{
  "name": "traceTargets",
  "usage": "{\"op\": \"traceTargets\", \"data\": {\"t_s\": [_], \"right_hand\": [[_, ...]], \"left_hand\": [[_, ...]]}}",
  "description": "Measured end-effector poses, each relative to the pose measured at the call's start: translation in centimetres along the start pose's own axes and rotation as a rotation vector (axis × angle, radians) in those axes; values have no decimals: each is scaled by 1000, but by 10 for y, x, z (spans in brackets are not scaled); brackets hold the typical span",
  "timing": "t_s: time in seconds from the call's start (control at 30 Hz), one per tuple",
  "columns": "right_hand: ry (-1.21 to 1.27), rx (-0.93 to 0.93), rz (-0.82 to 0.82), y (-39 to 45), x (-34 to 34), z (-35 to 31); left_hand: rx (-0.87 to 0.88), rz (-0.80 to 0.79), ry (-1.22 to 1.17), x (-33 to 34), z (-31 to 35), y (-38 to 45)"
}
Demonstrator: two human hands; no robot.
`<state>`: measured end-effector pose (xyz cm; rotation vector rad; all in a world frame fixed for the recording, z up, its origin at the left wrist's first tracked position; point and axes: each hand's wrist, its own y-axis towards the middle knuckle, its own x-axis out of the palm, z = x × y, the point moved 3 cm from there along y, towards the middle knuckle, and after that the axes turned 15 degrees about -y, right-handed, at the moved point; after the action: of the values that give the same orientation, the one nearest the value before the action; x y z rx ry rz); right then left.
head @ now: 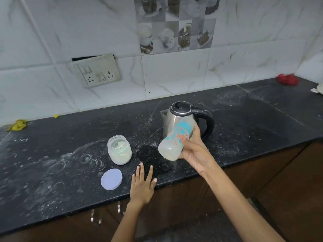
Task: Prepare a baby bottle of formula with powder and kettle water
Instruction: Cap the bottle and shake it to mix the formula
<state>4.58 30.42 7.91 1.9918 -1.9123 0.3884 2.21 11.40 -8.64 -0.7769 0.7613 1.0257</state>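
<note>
Powder-streaked black counter (52,172), tilted translucent bottle (174,140) with teal print gripped in right hand (194,149), left hand (142,185) flat

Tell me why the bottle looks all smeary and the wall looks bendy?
In the head view, the baby bottle held tilted in the right hand is smeared by motion blur, its print hard to read; the kettle and powder jar look sharper. The wide-angle lens bows the wall tile lines and the counter edge. Light is soft, with a dull shine on the kettle's steel.
</note>
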Motion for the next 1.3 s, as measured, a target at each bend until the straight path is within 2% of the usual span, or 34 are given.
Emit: {"op": "traceTargets", "data": {"t_s": [0.1, 0.23, 0.4, 0.53, 0.67, 0.7, 0.83, 1.0, 1.07, 1.17, 1.2, 1.3], "right_hand": [[-102, -2, 58, -9, 3, 1], [-295, 89, -114, -29, 14, 9], [-111, 14, 74, -21, -6, -3], [-284, 118, -79, -40, 5, 14], [-129, 10, 118, -30, -18, -7], [-130, 12, 121, -32, -18, -8], [-334, 128, -62, -51, -3, 10], [-73, 29, 199, -33, -28, -11], [-151, 72, 137, -38, -20, -2], [-418, 132, -53, -52, -3, 13], [-429, 112, -44, -49, -5, 11], [-270, 9, 146, -32, -20, -12]], "left_hand": [[-28, -11, 17, -3, 1, 0], [-44, -41, 8, -5, 8, -3], [-55, -28, -28, -6, 8, -2], [-69, -57, 10, -8, 9, -5], [-67, -54, 7, -10, 10, -3], [-67, -57, 15, -9, 10, -2], [-65, -56, 28, -6, 9, -3], [-55, -64, 17, -3, 9, -2], [-62, -68, 13, -4, 8, -1], [-63, -66, 23, -3, 5, -1], [-60, -62, 17, -3, 5, 0], [-53, -60, 8, -3, 6, -1]]}}
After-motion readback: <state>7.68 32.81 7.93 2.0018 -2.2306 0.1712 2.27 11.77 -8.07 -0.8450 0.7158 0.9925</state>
